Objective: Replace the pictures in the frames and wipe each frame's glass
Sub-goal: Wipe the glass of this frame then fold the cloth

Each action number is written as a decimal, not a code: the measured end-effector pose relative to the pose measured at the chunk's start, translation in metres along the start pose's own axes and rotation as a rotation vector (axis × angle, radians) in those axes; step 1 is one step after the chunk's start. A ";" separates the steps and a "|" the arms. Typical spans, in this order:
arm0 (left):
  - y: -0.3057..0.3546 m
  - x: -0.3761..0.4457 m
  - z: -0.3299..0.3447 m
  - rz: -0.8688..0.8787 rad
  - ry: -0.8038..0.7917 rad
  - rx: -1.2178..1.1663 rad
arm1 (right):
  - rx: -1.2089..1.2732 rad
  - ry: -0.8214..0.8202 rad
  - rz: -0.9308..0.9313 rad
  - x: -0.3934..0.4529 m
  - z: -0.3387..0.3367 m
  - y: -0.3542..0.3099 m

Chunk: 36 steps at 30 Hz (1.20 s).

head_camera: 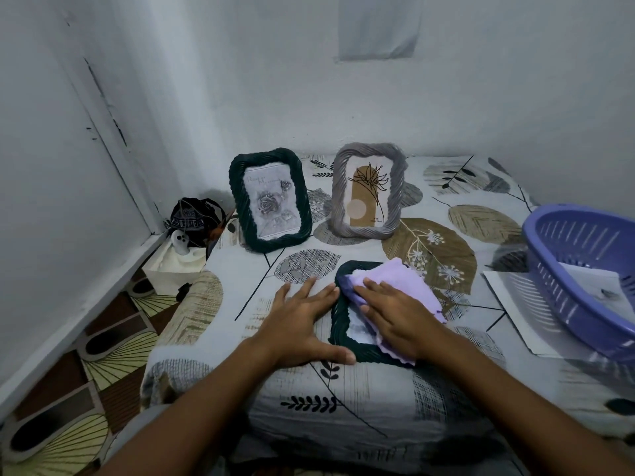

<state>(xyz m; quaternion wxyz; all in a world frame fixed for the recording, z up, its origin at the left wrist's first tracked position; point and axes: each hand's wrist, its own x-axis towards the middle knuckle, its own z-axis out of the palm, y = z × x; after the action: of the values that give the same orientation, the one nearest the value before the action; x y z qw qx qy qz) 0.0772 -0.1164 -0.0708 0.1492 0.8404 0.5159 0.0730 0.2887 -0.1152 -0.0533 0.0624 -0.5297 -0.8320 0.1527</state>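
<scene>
Head view: I am wiping the dark frame (338, 333) that lies flat on the patterned bedcover (343, 400), near its front edge.

I judge the frame light and stiff, but its glass fragile, so I would take hold by the ribbed rim, never the pane. The purple cloth (395, 290) is soft and should slide easily. My right hand (395, 314) lies flat, fingers straight, pressing the cloth onto the glass. My left hand (305, 324) is spread flat on the cover, fingertips and thumb touching the frame's left edge to steady it, gripping nothing.
</scene>
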 end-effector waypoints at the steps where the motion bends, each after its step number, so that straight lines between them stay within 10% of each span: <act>1: -0.001 0.001 0.001 -0.004 -0.001 0.003 | 0.001 -0.010 0.001 -0.006 0.001 -0.001; 36: -0.002 0.003 0.000 -0.056 -0.019 -0.056 | -0.102 -0.017 0.112 -0.005 -0.011 0.002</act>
<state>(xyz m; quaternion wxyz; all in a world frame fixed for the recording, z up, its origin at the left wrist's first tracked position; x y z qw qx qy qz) 0.0771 -0.1131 -0.0715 0.1796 0.8219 0.5354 0.0751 0.2961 -0.1170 -0.0432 0.0198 -0.5767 -0.8081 0.1178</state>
